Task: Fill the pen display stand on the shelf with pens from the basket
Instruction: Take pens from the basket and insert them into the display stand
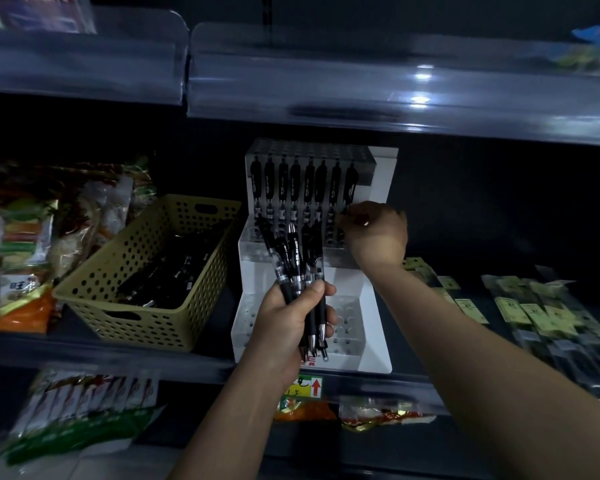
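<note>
Closest to the camera, on the lower shelf, there's a bunch of sachets [84, 403] in green and white wrappers, plus a little price tag [307, 388] with a red arrow on the edge of the shelf [84, 351] above them.

The left hand [291, 317] is up in front of the pen stand [378, 341], fist wrapped round a bundle of black pens [297, 258]. Tips point down, clicker ends fan out upward. The stand is a white stepped thing sitting on the shelf, and its lowest step shows open holes right behind that hand.

Just left of the stand, touching or nearly, is a tan plastic basket [146, 271] full of holes, with a heap of loose pens [167, 275] lying in the bottom. Left of that, snack bags [21, 254] piled up. On the right side of the shelf, flat packets [534, 313] with yellowish labels, pretty blurry.

The right hand [374, 233] is further in, at the right end of the middle step, fingers curled in toward the holes. Honestly can't tell if it's got a pen pinched or not, too dark.

The back step has a row of pens [302, 181] standing upright side by side. Above it all is the next shelf with a clear plastic guard [361, 88].
</note>
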Demonstrator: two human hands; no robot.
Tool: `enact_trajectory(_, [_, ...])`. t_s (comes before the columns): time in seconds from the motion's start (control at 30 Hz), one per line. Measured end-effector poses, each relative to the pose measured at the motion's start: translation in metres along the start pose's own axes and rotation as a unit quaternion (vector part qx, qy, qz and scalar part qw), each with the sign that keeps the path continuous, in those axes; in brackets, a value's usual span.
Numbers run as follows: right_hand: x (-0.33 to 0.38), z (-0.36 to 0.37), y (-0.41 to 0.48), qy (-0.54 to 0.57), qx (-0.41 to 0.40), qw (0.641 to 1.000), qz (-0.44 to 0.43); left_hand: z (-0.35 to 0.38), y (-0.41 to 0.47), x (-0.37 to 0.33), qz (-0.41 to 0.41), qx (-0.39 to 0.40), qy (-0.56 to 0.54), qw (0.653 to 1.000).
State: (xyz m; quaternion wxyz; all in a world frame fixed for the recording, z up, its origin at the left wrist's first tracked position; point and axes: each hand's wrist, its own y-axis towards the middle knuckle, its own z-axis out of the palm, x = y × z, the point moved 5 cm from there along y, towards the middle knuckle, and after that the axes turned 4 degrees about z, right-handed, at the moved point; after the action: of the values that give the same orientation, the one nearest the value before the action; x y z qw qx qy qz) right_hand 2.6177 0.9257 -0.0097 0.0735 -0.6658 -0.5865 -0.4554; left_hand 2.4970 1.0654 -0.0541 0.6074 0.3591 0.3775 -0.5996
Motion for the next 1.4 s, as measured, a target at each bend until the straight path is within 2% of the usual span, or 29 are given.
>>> enact_trajectory(0.43, [-0.006,0.006,-0.001,0.12,0.042,0.99,0.055,0.0,0.001,0.0,0.0,0.002,-0.002,1.0])
enact_trajectory(0.73, [-0.008,0.007,0.004,0.12,0.04,0.989,0.074,0.0,0.001,0.001,-0.004,0.006,0.0,1.0])
enact_trajectory(0.83, [-0.006,0.003,0.0,0.12,0.025,0.99,0.063,0.0,0.0,0.0,-0.004,0.009,0.002,1.0])
enact_trajectory(0.9, [0.0,-0.007,-0.007,0.126,-0.013,0.991,0.038,0.0,0.0,0.0,-0.005,0.014,0.002,1.0])
enact_trajectory(0.97, [0.008,-0.019,-0.018,0.176,-0.034,0.983,0.029,0.001,0.0,0.0,-0.011,0.016,0.005,1.0])
enact_trajectory(1.03, [0.021,-0.024,-0.028,0.232,0.025,0.972,0.024,0.002,0.001,-0.001,-0.01,0.013,-0.001,1.0])
enact_trajectory(1.1, [0.034,-0.023,-0.039,0.256,0.126,0.958,0.009,0.002,0.0,-0.003,-0.003,0.002,-0.013,1.0])
enact_trajectory(1.23, [0.042,-0.017,-0.048,0.296,0.297,0.907,0.041,-0.001,0.0,-0.004,0.007,-0.002,-0.036,0.999])
enact_trajectory(1.3, [0.041,-0.018,-0.049,0.302,0.328,0.893,0.053,0.0,-0.001,-0.004,0.002,0.004,-0.04,0.999])
enact_trajectory(1.4, [0.039,-0.02,-0.046,0.329,0.324,0.884,0.074,0.001,-0.002,-0.001,-0.029,0.013,-0.043,0.999])
